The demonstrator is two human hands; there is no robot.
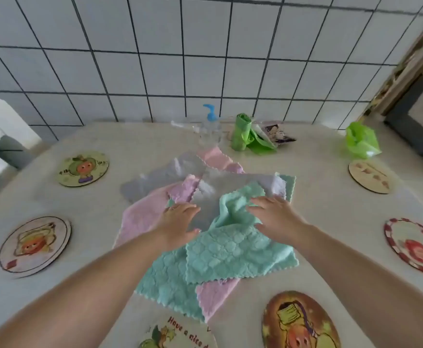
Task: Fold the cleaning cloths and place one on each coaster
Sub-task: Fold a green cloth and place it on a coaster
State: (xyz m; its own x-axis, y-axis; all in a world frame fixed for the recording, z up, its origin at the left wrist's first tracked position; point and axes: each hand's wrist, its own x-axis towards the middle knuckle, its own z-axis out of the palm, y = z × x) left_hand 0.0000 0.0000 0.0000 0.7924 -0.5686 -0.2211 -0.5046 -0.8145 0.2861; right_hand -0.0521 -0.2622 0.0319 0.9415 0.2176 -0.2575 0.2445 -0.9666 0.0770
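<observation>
While the coasters lie bare, a green cloth is touched by the flat left hand and right hand. Nothing is gripped. Folding likely needs one cloth separated.

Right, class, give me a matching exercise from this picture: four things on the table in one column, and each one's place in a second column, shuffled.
Things
1. pump bottle
2. roll of green bags
3. loose green bag
4. top mint cloth

Places
A. far right of the table, beyond the plain wooden coaster
B. on the cloth pile, under the right hand
C. at the back by the tiled wall, left of the green roll
D. at the back, just right of the clear bottle

Pairs: 1-C, 2-D, 3-A, 4-B
</observation>
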